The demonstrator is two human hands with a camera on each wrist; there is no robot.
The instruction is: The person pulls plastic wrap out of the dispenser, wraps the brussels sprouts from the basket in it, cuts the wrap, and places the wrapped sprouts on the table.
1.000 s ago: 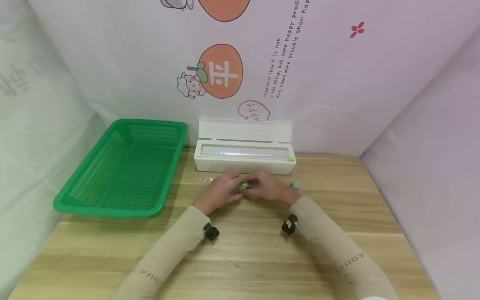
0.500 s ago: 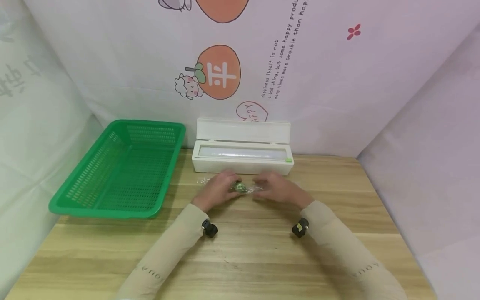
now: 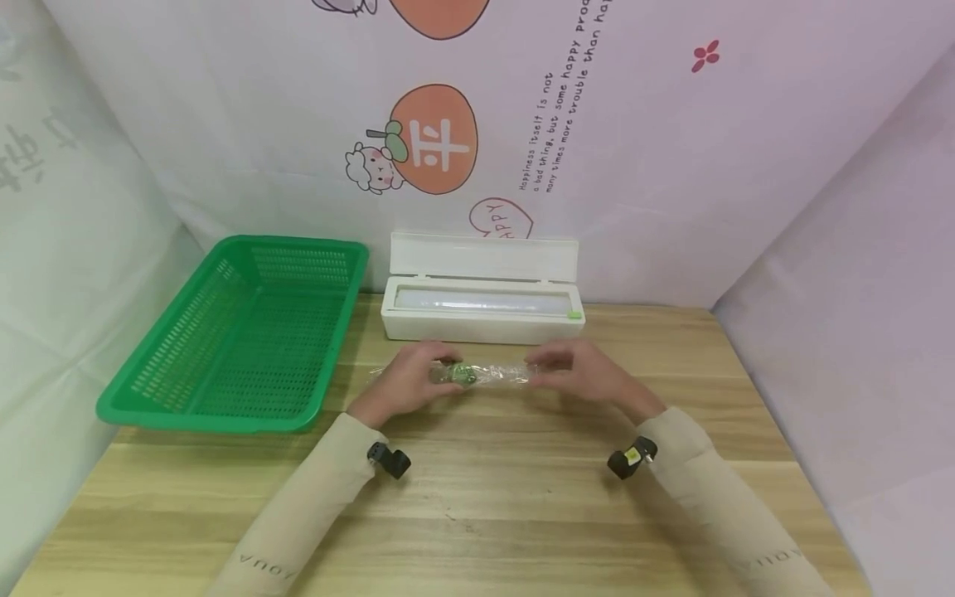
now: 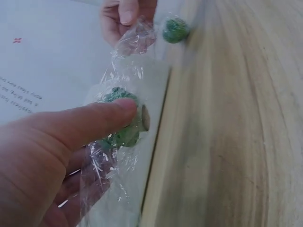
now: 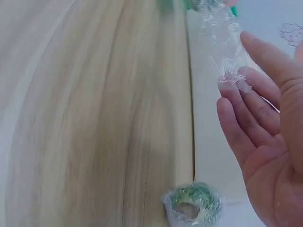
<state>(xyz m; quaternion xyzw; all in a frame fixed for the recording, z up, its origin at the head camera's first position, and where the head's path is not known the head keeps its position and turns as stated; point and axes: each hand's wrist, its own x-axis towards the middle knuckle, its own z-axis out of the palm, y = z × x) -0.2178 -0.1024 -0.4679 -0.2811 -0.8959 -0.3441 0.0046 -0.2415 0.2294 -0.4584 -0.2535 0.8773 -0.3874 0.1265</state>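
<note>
A green piece that looks like a broccoli floret, with a pale cut stem, lies in crinkled clear cling film. My left hand pinches it, the thumb on top and the fingers behind, partly hidden by the film. The film stretches to the right towards my right hand. In the right wrist view, the film's end touches the fingertips of that hand, while its thumb stands apart and its fingers are loosely bent. Another film-wrapped floret sits on the table beside the right hand, hidden in the head view.
Behind the hands stands a white cling film box, its lid raised and a roll inside. A green plastic basket is at the left. The wooden table is enclosed by white printed cloth at the back and sides.
The hands have moved apart, the right hand going right and the left hand slightly left with the floret. More of the film now shows stretched between them.
</note>
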